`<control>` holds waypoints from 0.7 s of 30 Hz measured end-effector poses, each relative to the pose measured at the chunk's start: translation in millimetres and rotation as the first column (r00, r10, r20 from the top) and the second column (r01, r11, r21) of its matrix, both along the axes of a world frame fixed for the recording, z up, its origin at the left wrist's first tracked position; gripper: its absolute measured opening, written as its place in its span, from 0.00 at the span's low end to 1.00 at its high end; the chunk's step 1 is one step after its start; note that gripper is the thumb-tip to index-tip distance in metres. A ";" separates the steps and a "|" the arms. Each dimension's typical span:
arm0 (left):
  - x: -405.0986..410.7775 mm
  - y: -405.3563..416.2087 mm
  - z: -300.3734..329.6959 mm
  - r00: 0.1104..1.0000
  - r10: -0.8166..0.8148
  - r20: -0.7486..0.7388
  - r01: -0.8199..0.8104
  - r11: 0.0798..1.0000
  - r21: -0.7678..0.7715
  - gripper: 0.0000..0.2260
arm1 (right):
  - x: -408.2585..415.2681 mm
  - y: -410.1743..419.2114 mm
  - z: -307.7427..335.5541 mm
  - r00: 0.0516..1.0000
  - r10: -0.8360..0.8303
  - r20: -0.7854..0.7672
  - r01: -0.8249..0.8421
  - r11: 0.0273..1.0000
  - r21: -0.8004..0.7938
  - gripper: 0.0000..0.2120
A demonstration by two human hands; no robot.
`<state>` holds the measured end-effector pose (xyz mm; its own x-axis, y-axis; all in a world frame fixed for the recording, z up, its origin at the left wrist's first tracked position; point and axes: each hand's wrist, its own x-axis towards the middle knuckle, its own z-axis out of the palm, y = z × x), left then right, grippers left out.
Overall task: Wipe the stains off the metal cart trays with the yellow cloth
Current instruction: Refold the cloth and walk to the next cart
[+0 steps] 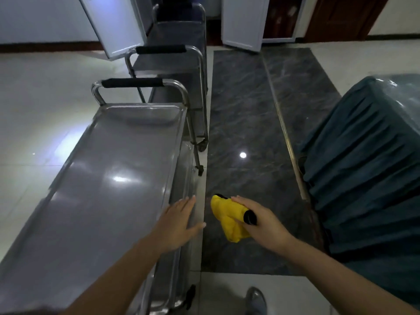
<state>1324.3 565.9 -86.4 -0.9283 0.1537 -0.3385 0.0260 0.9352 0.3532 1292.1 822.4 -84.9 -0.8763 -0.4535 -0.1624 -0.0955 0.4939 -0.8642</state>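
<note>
A: Hands?
B: Left hand (179,220) flat, fingers straight and spread, lying over the right rim of the near cart's top tray (109,178), toward its near end. Whether it presses the rim or hangs just above it, can't tell. It holds nothing.
A: Right?
B: Right hand (254,218) clenched around the cloth (225,220), bunched up, yellow. Something dark and round sticks out of the fist by the thumb; can't tell what it is. Hand and cloth are off the cart, beside its right edge, over the dark floor strip (245,123).
A: So the cloth isn't on the tray.
B: No, it's apart from it, in the air.
A: Tray state?
B: Bare steel with a raised rim and glare spots in the middle. Too blurred to make out stains. A lower tray (185,178) shows past the right rim.
A: Nearby clutter?
B: A shoe (255,300) at the bottom edge, on light tile. To the right, a table in a pleated teal skirt (363,178), close to the right arm. Between cart and table there's only the dark marble strip.
A: Farther out?
B: The cart's black-grip handle (131,83) is at the far end. A second cart (175,62) stands just behind it, same handle, and a third (181,23) is past that, all in a row. A white door (109,21) leans open at their left, more white panels (243,19) at the right, and dark wood doors (341,17) at the back.
</note>
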 end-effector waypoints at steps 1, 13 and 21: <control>-6.3 14.9 -2.3 1.000 0.004 0.012 -0.004 1.000 -0.008 0.38 | -6.8 16.1 -2.1 1.000 -0.003 0.006 0.003 1.000 0.010 0.29; -39.6 68.0 -26.5 0.979 0.165 0.123 -0.169 0.985 0.027 0.33 | -84.3 71.2 -9.9 0.999 -0.005 0.033 0.005 1.000 -0.028 0.26; -100.6 38.3 -25.9 0.983 0.156 -0.095 -0.158 0.987 -0.010 0.32 | -163.3 23.8 10.7 0.974 0.219 -0.052 -0.215 0.974 0.072 0.26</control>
<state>1223.6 604.2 -112.2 -0.9682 -0.0020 -0.2500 -0.0896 0.9363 0.3396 1128.8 846.2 -74.2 -0.7674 -0.6236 -0.1492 -0.2563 0.5116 -0.8201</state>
